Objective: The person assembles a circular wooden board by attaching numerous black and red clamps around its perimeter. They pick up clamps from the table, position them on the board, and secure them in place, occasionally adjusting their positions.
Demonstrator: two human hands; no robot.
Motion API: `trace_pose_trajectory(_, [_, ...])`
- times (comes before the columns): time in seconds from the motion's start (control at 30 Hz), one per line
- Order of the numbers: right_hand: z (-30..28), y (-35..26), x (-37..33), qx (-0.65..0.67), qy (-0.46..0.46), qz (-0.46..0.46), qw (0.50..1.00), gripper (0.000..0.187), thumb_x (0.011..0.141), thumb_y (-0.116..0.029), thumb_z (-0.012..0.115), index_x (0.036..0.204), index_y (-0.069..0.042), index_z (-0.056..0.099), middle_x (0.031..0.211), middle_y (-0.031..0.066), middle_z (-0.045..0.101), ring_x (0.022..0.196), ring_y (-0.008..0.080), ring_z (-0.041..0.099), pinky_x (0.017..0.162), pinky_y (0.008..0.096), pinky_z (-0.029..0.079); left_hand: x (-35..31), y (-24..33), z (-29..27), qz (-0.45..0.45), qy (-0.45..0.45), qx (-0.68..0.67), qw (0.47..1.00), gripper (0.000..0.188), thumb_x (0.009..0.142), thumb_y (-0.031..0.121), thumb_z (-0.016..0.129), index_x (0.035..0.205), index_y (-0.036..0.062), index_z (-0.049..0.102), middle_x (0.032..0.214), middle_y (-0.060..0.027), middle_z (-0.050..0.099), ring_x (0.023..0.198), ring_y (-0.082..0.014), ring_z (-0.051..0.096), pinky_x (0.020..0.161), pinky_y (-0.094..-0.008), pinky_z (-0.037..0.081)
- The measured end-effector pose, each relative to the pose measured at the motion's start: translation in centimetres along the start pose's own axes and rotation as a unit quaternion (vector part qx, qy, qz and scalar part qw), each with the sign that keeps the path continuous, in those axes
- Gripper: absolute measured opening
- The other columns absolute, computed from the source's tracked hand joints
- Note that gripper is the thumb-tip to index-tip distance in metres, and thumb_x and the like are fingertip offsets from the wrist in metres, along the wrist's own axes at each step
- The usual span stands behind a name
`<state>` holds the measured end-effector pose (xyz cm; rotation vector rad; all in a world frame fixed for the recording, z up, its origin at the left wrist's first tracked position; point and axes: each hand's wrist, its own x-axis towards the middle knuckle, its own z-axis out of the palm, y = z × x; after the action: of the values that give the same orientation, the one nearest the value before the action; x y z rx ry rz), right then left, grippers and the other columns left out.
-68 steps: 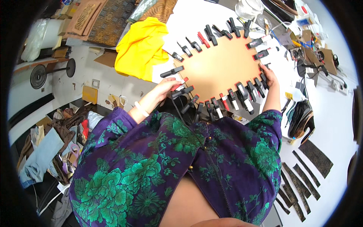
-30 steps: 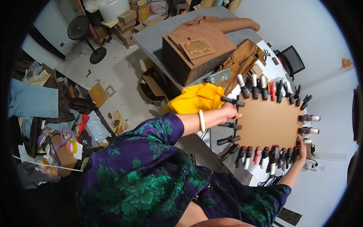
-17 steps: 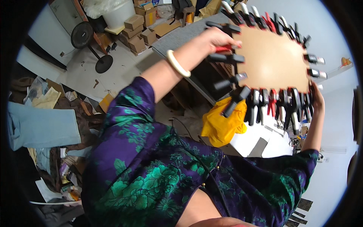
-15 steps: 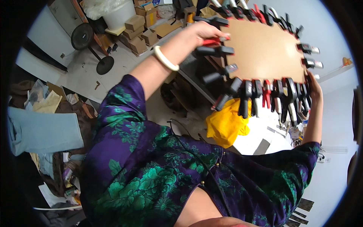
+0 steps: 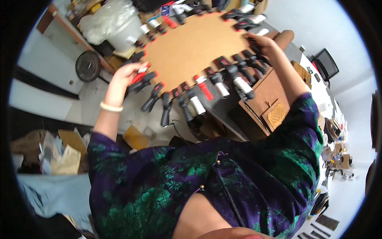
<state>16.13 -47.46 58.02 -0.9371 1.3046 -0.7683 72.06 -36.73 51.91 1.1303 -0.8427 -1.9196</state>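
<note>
A flat tan board (image 5: 191, 49) with a curved outline is held up in front of me, its rim ringed by several spring clamps, mostly black, some with white handles and a few red. My left hand (image 5: 129, 72) is closed on the board's left edge, over a red clamp (image 5: 140, 75). My right hand (image 5: 263, 43) grips the right edge among black clamps; its fingertips are partly hidden. Along the near edge hang a large black-and-white clamp (image 5: 238, 79) and a red one (image 5: 204, 88). The board's underside is out of sight.
Beneath the board stands a dark table (image 5: 223, 113), with a brown leather bag (image 5: 260, 99) at its right. A black fan (image 5: 88, 65) and a plastic-covered white bin (image 5: 126, 36) are at the far left. A white table (image 5: 324, 93) with clutter runs along the right.
The clamped board has swung from the upper right toward the middle, both hands moving left with it and keeping their hold. My view has turned right, bringing the leather bag into sight.
</note>
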Motion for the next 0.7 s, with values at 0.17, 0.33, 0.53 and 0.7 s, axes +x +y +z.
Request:
trace_pose_trajectory(0.17, [5.5, 1.7, 10.2, 0.013, -0.107, 0.043, 0.993, 0.022, 0.089, -0.032, 0.073, 0.082, -0.011, 0.069, 0.074, -0.0004, 0.068, 0.060, 0.0122, 0.064, 0.055, 0.0252, 0.056, 1.3, 0.7, -8.0, -0.010, 0.087, 0.024, 0.996, 0.025, 0.090, 0.006, 0.065, 0.113, -0.0030, 0.065, 0.105, -0.0090, 0.071, 0.095, -0.0185, 0.068, 0.090, -0.0336, 0.056])
trace_pose_trajectory(0.33, [-0.8, 8.2, 6.5, 0.108, -0.039, 0.076, 0.990, 0.023, 0.082, -0.029, 0.078, 0.084, -0.008, 0.070, 0.075, 0.0053, 0.068, 0.059, 0.0170, 0.064, 0.055, 0.0333, 0.056, -0.1, 0.6, 1.7, -0.112, 0.116, 0.043, 0.986, 0.026, 0.092, 0.006, 0.064, 0.117, 0.0000, 0.062, 0.106, -0.0056, 0.070, 0.094, -0.0177, 0.068, 0.086, -0.0310, 0.056])
trace_pose_trajectory(0.53, [-2.6, 14.4, 4.1, 0.192, 0.150, 0.055, 0.968, 0.032, 0.075, -0.022, 0.084, 0.087, 0.001, 0.066, 0.076, 0.0110, 0.066, 0.061, 0.0181, 0.064, 0.053, 0.0336, 0.054, 9.8, 3.6, 1.1, -0.156, 0.110, 0.202, 0.960, 0.028, 0.093, 0.011, 0.068, 0.118, -0.0012, 0.064, 0.105, -0.0060, 0.072, 0.091, -0.0160, 0.068, 0.083, -0.0300, 0.054])
trace_pose_trajectory(0.7, [-3.3, 16.2, 4.2, 0.287, 0.319, 0.025, 0.903, 0.033, 0.076, -0.018, 0.084, 0.091, 0.001, 0.062, 0.076, 0.0098, 0.066, 0.060, 0.0182, 0.064, 0.050, 0.0334, 0.053, 26.9, 8.3, 3.7, -0.219, 0.053, 0.231, 0.947, 0.020, 0.091, 0.011, 0.069, 0.106, -0.0007, 0.068, 0.100, -0.0088, 0.073, 0.089, -0.0181, 0.069, 0.081, -0.0348, 0.055])
